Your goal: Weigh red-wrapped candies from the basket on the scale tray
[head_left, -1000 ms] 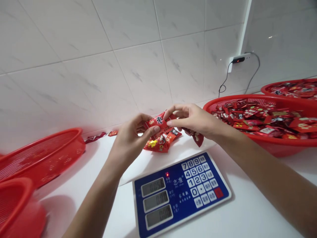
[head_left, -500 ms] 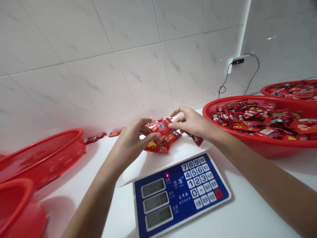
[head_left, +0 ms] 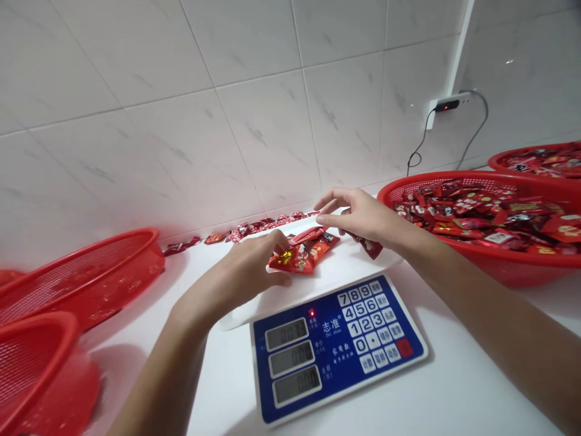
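My left hand [head_left: 252, 266] is at the left of the scale's white pan [head_left: 333, 266], fingers bent and thumb apart. Its fingertips are beside or touching a small pile of red snack packets [head_left: 297, 257] on the pan. Over the pan's right side is my right hand [head_left: 356, 217], thumb and index finger stretched towards the pile. A dark red packet [head_left: 370, 247] sticks out from under its palm, seemingly gripped by the curled rear fingers, which are mostly hidden. In front of the pan lies the scale's blue panel [head_left: 333, 357], with number keys and lit displays.
A red basket [head_left: 481, 266] heaped with packets stands at the right, with another [head_left: 503, 158] behind it. Two red baskets [head_left: 154, 266] [head_left: 68, 363] are at the left. Loose packets [head_left: 267, 224] line the tiled wall. A cable [head_left: 417, 148] hangs from a wall socket.
A red packet that was between both hands now lies on the pile. My hands have moved apart, the left one back to the left. The top display's number has changed. The view has shifted slightly.
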Demonstrator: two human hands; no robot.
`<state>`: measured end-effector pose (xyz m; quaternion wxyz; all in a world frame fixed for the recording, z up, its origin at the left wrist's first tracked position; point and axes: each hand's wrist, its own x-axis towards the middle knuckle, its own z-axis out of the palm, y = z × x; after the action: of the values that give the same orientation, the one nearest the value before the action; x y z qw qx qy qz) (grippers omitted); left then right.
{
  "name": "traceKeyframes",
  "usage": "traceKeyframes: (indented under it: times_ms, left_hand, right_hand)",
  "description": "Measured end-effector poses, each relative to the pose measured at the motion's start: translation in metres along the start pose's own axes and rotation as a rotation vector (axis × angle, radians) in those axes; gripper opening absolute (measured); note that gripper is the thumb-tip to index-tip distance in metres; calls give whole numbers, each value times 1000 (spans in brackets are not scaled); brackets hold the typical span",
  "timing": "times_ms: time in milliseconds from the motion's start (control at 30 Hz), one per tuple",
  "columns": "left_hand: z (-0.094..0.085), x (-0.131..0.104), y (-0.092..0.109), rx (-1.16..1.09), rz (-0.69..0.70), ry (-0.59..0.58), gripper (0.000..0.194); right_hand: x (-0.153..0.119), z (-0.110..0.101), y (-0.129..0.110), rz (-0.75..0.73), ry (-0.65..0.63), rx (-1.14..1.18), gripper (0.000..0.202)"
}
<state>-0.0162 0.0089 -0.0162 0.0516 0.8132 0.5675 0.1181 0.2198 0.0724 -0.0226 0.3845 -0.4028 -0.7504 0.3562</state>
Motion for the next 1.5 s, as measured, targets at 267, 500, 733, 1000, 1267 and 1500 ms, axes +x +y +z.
traceKeyframes:
  times_ms: [267, 500, 733, 1000, 1267, 1500]
  left_hand:
    - [-1, 1, -2, 12, 10, 3, 32]
    - [-2, 3, -1, 34, 60, 30, 18]
    - [0, 4, 2, 58, 96, 75, 14]
    - [-33, -12, 28, 85, 31, 324, 8]
    - [-36, -29, 63, 146, 165, 791, 4]
    - [-35, -29, 60, 154, 184, 766, 11]
  right_hand:
    - [-2, -1, -4, -12, -71, 26, 24]
    - [-3, -2, -5, -26, -82, 60, 24]
    - [-3, -1, -6, -18, -75, 63, 24]
    - [-17, -3, -29, -62, -139, 145, 33]
    - [-41, 2, -61, -170, -38, 242, 33]
    - [-43, 4, -61, -154, -21, 233, 27]
